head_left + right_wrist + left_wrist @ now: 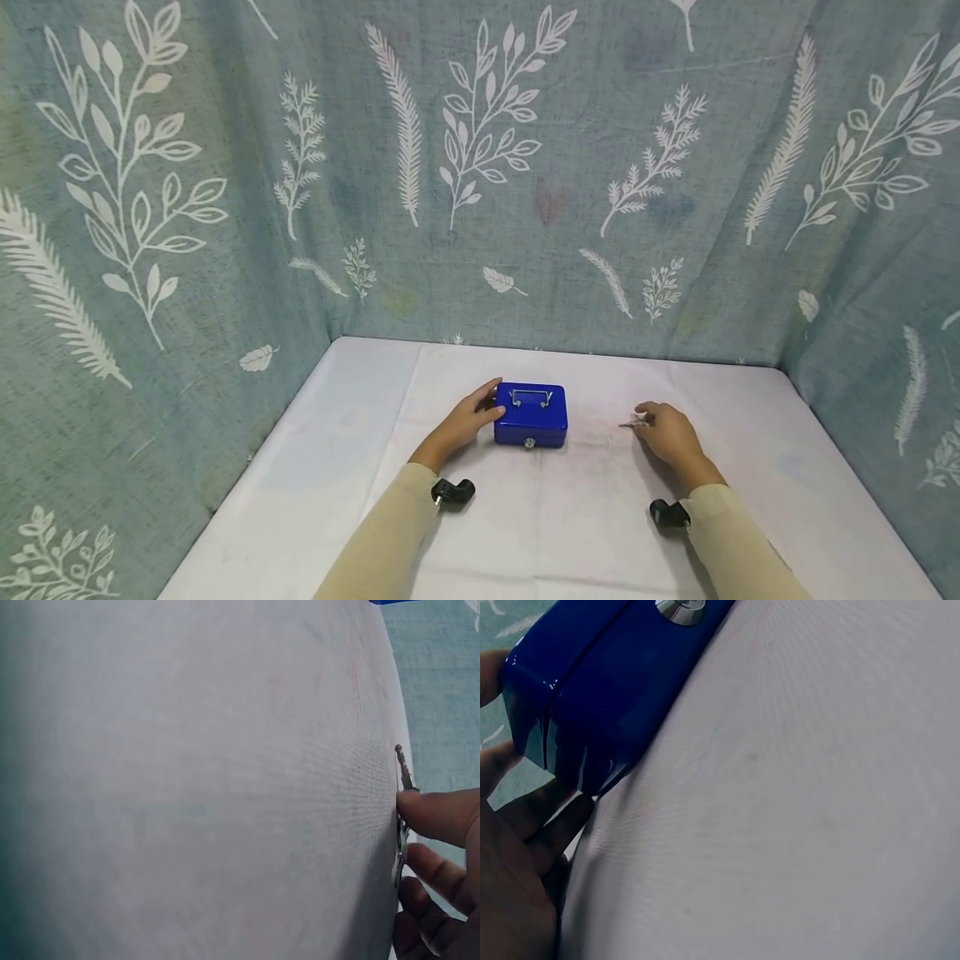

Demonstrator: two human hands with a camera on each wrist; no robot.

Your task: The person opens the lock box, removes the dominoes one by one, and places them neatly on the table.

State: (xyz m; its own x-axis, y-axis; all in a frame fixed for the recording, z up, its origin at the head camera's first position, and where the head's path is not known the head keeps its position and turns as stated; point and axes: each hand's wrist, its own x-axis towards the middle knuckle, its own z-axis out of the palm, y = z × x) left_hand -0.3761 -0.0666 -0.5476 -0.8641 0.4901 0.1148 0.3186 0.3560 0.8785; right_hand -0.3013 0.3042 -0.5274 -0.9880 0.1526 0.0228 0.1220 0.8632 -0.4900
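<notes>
A blue cash box (530,414) with a folded wire handle on its lid and a round silver lock (529,442) on its front stands closed on the table. My left hand (467,419) rests against its left end, the thumb by the lid's edge. In the left wrist view, loosely extended fingers (544,814) touch the box's end. To the right of the box, my right hand (667,435) pinches small silver keys (633,422) at the tabletop. One key blade (405,766) pokes out past the thumb in the right wrist view; the fingers hide part of the keys.
A white cloth (585,533) covers the table. Blue-green curtains (555,275) with white leaf prints stand along its back and both sides. A black wrist camera (453,492) sits on the left sleeve and another wrist camera (669,515) on the right.
</notes>
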